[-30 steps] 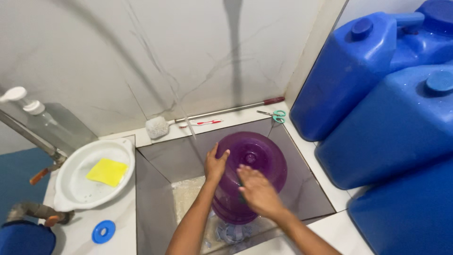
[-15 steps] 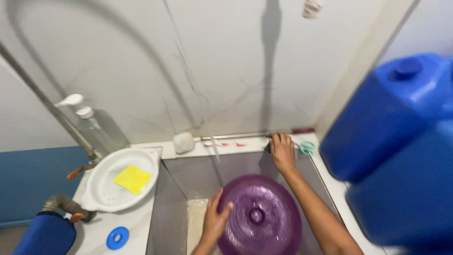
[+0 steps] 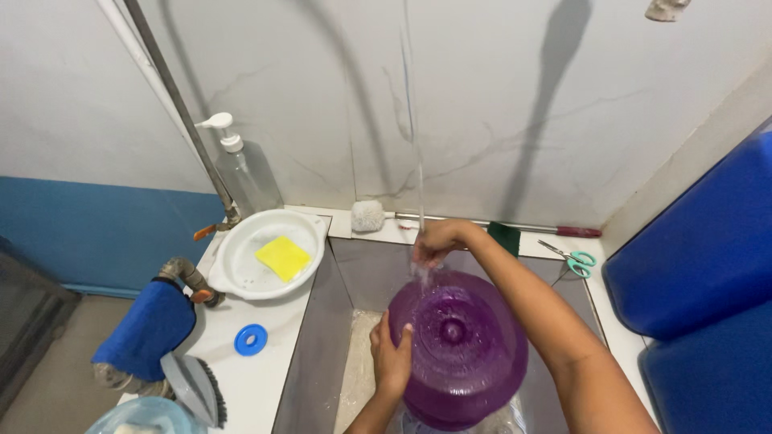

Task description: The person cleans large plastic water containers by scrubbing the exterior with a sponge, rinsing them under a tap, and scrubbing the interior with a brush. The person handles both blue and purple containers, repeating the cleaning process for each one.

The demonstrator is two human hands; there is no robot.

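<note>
Fingers [image 3: 384, 347] of my left hand [image 3: 392, 359] lie flat and close together against the side of the purple bowl [image 3: 458, 345], which sits upturned in the grey sink [image 3: 322, 321]. My right hand [image 3: 438, 241] is cupped under the water stream [image 3: 416, 177], just above the bowl's far rim, pinching nothing. I see a white dish [image 3: 241, 273] with a yellow sponge [image 3: 283, 257] on the desk [image 3: 265, 378], left of the sink.
</note>
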